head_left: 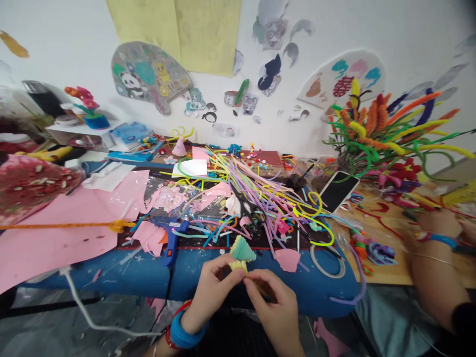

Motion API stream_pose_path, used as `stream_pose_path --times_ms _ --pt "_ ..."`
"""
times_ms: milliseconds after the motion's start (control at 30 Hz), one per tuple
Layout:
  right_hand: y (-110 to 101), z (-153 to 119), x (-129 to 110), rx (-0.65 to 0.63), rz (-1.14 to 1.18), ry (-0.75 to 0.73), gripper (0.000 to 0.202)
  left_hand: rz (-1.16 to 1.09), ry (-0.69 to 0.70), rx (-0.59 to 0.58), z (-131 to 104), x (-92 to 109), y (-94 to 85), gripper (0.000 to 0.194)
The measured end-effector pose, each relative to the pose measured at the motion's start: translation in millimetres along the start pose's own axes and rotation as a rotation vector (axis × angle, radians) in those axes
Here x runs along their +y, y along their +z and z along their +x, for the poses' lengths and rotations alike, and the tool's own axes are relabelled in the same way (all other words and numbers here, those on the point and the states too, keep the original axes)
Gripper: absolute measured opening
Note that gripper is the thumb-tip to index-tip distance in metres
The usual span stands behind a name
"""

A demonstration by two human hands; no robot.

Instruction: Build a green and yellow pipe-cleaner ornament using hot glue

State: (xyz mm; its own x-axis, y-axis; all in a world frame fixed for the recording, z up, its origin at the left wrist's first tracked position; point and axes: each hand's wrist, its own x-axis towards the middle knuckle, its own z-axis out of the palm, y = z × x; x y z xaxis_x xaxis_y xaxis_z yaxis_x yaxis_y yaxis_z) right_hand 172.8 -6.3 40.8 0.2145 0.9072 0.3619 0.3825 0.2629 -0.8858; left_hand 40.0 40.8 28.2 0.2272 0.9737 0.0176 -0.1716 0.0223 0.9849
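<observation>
My left hand (217, 282) pinches a small craft piece of coiled pipe cleaner (242, 249), a light teal triangle with a pale yellow band below it. It is held up over the near blue edge of the table. My right hand (270, 297) is closed at the lower yellow end of the piece, thumb and forefinger pressed together there; whether a loose end lies between them I cannot make out. Just beyond both hands lie many loose pastel pipe cleaners (245, 183). A blue glue gun (173, 240) rests to the left of my hands.
Pink sheets (74, 218) cover the left side. Black scissors (247, 208) lie among the pipe cleaners. A phone (339, 191) leans at right, near a bunch of pipe-cleaner flowers (375, 129). Another person's arm (437, 263) works at the wooden table. A white cable (85, 312) hangs at lower left.
</observation>
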Motion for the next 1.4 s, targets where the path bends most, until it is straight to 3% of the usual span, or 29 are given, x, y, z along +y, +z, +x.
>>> stream_pose_path --times_ms 200,300,633,833,967,1067,1133,1233,1333,1400 --pt "-2 0 0 -0.077 -0.14 -0.293 0.019 0.01 -0.079 -0.042 1 0 -3.0 0.028" --pt "-10 4 1 -0.134 -0.202 -0.377 0.022 0.077 -0.106 -0.131 4 6 -10.8 0.026" --pt "-25 13 -1 -0.264 -0.271 -0.433 0.017 0.362 -0.063 -0.481 14 22 -30.8 0.021" --pt "-30 12 5 -0.367 -0.298 -0.487 0.021 0.401 -0.082 -0.546 17 19 -35.6 0.023" --pt "-29 15 6 -0.334 -0.213 -0.353 0.015 0.333 0.02 -0.469 14 23 -34.3 0.02" --pt "-25 17 5 -0.3 -0.07 -0.131 0.008 0.289 0.184 -0.37 12 27 -33.0 0.029" --pt "-22 16 6 -0.307 0.017 0.017 0.01 0.299 0.238 -0.384 11 30 -32.8 0.017" --pt "-19 16 8 -0.37 0.157 0.226 0.017 0.282 0.182 -0.427 14 29 -33.2 0.02" --pt "-17 16 10 -0.476 0.323 0.446 0.026 0.163 0.02 -0.47 20 24 -33.2 0.034" --pt "-15 16 10 -0.52 0.409 0.535 0.031 0.077 -0.096 -0.497 23 19 -32.4 0.032"
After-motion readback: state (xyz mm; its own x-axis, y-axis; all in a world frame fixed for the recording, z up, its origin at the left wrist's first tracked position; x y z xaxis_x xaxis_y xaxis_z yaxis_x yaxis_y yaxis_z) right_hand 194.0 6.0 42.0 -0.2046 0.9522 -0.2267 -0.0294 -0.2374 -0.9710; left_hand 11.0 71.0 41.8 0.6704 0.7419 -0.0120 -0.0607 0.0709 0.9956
